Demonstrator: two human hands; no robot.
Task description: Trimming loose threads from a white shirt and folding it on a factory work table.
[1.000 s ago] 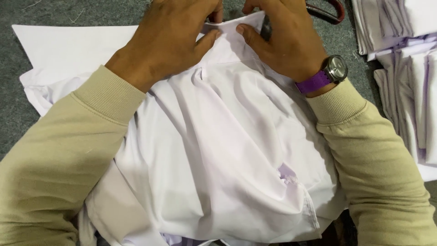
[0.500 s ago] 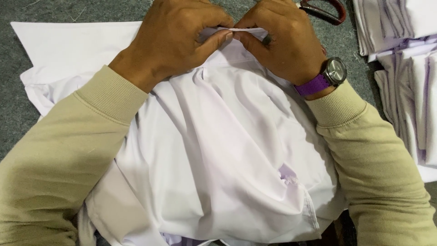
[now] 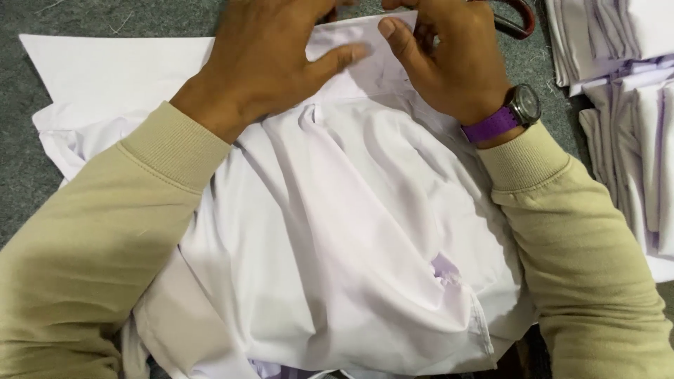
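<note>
A crumpled white shirt (image 3: 351, 238) lies in front of me on a grey felt surface (image 3: 21, 161). My left hand (image 3: 270, 60) rests flat on the shirt's upper edge near the collar, fingers pressing the cloth. My right hand (image 3: 449, 56) wears a wristwatch with a purple strap (image 3: 505, 116) and pinches the same collar edge from the right, thumb pointing left. Both sleeves are beige. The fingertips at the top are cut off by the frame.
A flat white sheet (image 3: 112, 70) lies under the shirt at the upper left. Stacks of folded white garments (image 3: 632, 84) stand along the right edge. A dark red curved handle (image 3: 516, 21), perhaps of scissors, shows behind my right hand.
Both hands had pinched the collar edge up between them; now the left hand has flattened onto the cloth and the collar lies lower.
</note>
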